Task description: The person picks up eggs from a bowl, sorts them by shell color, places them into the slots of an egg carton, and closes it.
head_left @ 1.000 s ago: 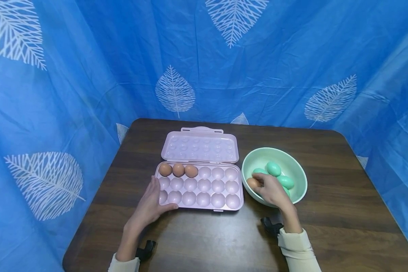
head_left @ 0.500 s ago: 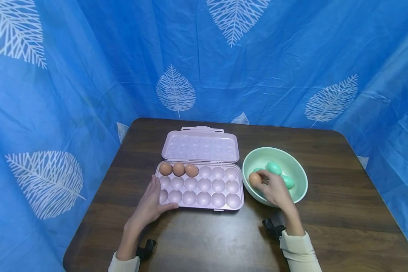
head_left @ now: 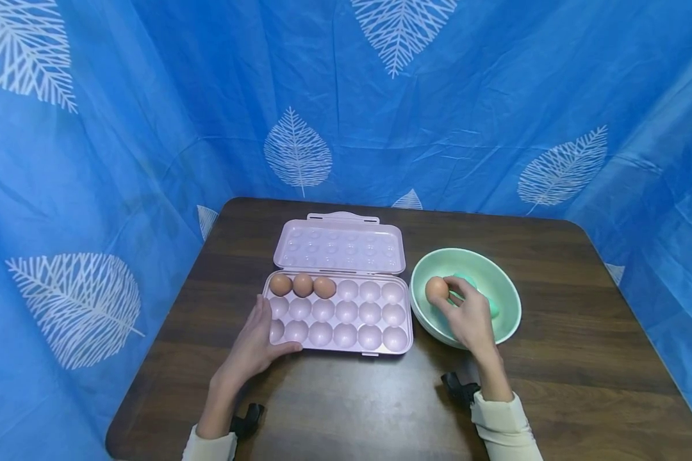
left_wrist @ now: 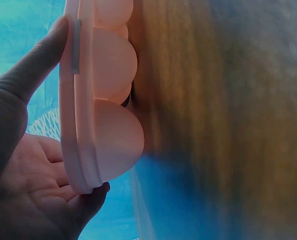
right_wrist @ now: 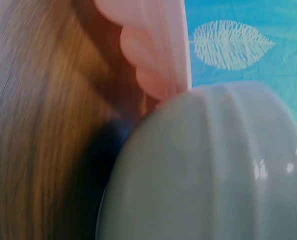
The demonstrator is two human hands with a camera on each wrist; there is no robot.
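Observation:
My right hand (head_left: 473, 318) pinches a brown egg (head_left: 436, 289) between thumb and fingers over the mint-green bowl (head_left: 510, 314). Beneath that hand, green eggs (head_left: 492, 308) lie in the bowl, partly hidden by it. A pink egg tray (head_left: 357, 326) sits left of the bowl, its lid (head_left: 340, 246) folded open behind. Three brown eggs (head_left: 302, 285) fill the left half of its back row. At the tray's front left corner my left hand (head_left: 256, 342) grips the rim, thumb along the front and fingers on the left side. The right wrist view shows mostly the bowl's outside wall (right_wrist: 178, 170).
Everything stands on a dark brown wooden table (head_left: 357, 403) with rounded corners. Blue curtains (head_left: 467, 115) with white leaf prints surround it at the back and sides. The bowl stands right against the tray's right end.
My right hand has lifted the brown egg up from among the green eggs, slightly away from the person. The left hand has stayed at the tray's corner.

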